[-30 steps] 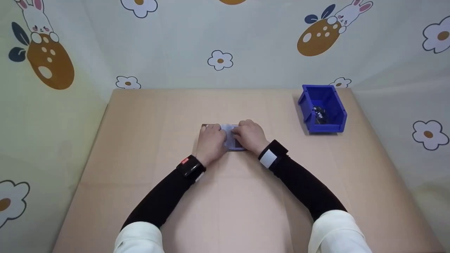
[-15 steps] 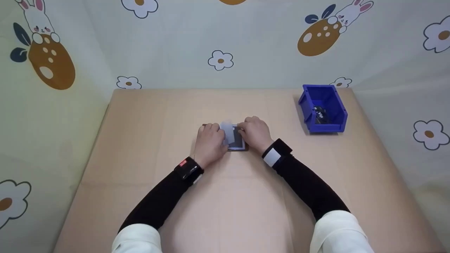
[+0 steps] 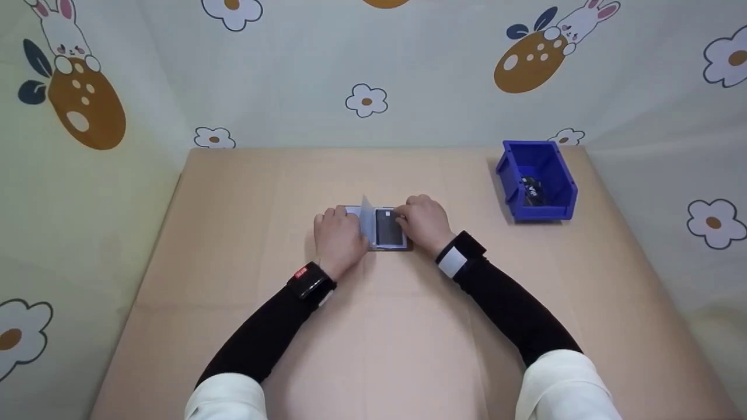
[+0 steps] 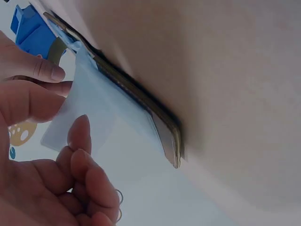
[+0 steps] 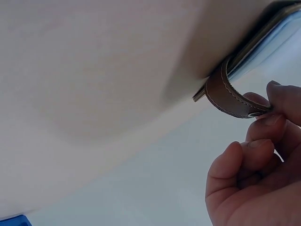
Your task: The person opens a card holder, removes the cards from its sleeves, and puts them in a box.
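A brown card holder lies spread on the table, with a dark card in its right-hand sleeve. One translucent plastic sleeve stands up near its middle. My left hand is over the holder's left half; in the left wrist view its thumb and forefinger are on either side of the raised sleeve. With thumb and finger, my right hand pinches the end of the holder's brown leather snap strap, which curves up from the edge. The left half's pages are mostly hidden under the left hand.
At the back right of the table stands a blue plastic bin with black cards inside, one marked VIP. A patterned curtain borders the table at the back and both sides.
My left hand has moved left and the translucent sleeve has swung upright, uncovering the dark card. My right hand has shifted slightly right, off the pages.
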{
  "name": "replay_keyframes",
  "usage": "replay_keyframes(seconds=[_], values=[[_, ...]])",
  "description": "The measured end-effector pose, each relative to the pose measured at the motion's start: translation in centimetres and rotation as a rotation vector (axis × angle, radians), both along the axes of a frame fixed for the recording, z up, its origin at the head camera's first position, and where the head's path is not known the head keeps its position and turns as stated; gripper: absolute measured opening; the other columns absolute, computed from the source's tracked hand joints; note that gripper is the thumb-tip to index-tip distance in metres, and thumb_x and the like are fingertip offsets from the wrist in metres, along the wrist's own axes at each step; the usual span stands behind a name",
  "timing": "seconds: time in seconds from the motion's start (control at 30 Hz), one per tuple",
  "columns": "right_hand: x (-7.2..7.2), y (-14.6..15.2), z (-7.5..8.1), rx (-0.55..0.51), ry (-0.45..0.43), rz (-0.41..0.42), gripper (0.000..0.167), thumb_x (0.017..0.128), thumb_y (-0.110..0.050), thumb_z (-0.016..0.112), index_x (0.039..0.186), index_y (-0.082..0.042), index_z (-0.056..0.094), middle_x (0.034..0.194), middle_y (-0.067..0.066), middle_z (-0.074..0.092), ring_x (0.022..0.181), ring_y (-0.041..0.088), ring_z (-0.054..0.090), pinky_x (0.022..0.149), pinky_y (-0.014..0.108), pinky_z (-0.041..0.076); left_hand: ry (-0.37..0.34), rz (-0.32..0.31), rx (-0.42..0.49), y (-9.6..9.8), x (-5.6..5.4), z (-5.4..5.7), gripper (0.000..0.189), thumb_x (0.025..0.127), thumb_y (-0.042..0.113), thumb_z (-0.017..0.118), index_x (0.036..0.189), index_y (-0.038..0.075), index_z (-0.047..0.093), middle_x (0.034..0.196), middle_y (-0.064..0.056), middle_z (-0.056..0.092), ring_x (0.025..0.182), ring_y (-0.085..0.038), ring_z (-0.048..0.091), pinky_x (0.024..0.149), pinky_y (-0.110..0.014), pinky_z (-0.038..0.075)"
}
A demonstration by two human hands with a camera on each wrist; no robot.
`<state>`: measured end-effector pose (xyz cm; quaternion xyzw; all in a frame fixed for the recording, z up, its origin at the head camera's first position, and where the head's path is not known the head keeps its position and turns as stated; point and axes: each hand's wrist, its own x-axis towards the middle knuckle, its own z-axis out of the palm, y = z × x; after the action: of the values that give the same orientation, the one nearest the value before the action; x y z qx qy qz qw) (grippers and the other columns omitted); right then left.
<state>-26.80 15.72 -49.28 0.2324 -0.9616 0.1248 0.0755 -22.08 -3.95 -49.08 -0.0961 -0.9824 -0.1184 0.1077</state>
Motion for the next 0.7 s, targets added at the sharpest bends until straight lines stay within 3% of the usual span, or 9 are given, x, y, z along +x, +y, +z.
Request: replay_keyframes(seconds=[0.27,0.4,0.7], values=[[0.1,0.1,0.0,0.008,-0.003,0.005,0.017,0.090,-0.014,0.071,0.105,-0.010,0.078,0.083,0.007,0.065,0.077,0.024,0.056,0.069,0.038,0.046,-0.039,0.097,-0.003,-1.0,-0.7,-0.1,0.022,0.084,0.023,0.066,0.079,0.001,0.066,0.089,-0.015,0.062,0.086,-0.033,0.057,0.075,-0.044,0.040],[0.1,0.1,0.1,0.017,0.000,0.011,0.017,0.090,-0.013,0.072,0.105,-0.010,0.078,0.083,0.008,0.065,0.079,0.026,0.057,0.069,0.039,0.047,-0.069,0.111,-0.045,-1.3,-1.1,-0.3,0.026,0.086,0.024,0.066,0.086,-0.002,0.069,0.087,-0.016,0.062,0.085,-0.034,0.059,0.074,-0.044,0.041],[0.0,0.2,0.0,0.030,-0.018,0.007,0.018,0.090,-0.015,0.072,0.106,-0.010,0.078,0.085,0.008,0.066,0.080,0.025,0.058,0.070,0.039,0.048,-0.139,0.103,-0.082,-1.6,-1.3,-0.5,0.018,0.087,0.013,0.058,0.081,0.000,0.069,0.087,-0.016,0.062,0.084,-0.034,0.058,0.074,-0.044,0.040]])
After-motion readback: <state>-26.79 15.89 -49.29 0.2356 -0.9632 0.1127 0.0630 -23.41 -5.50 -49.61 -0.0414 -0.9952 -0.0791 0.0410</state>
